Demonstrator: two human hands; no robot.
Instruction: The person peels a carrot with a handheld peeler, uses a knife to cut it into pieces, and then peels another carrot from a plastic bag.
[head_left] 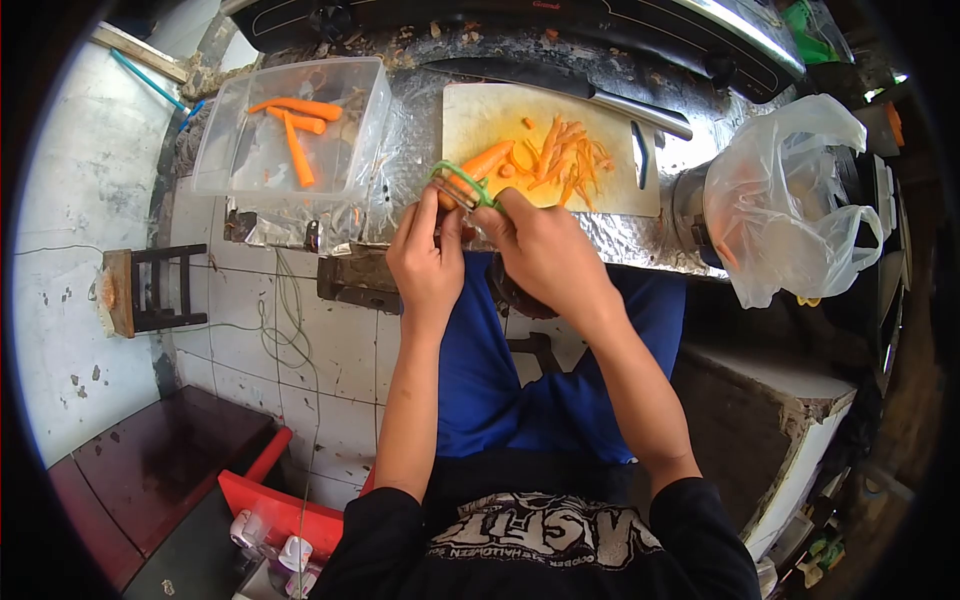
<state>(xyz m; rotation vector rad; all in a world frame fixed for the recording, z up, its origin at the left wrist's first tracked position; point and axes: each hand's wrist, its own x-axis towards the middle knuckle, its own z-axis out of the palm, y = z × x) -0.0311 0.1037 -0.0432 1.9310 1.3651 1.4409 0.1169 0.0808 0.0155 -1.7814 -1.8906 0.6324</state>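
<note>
My left hand [428,250] grips the near end of a carrot [487,163], which points up and to the right over the cutting board [470,110]. In my right hand [545,240] is a green-handled peeler [470,183], its blade lying across the carrot near my left fingertips. A pile of orange peelings [570,160] lies on the board just beyond the carrot's tip. To the left, several peeled-looking carrots [300,150] rest inside a clear plastic container [365,120].
A large knife [640,110] lies along the board's far edge. On the right, a translucent plastic bag [790,200] hangs over a round container. A black stove [480,25] stands at the back. A small stool [150,290] is on the floor at left.
</note>
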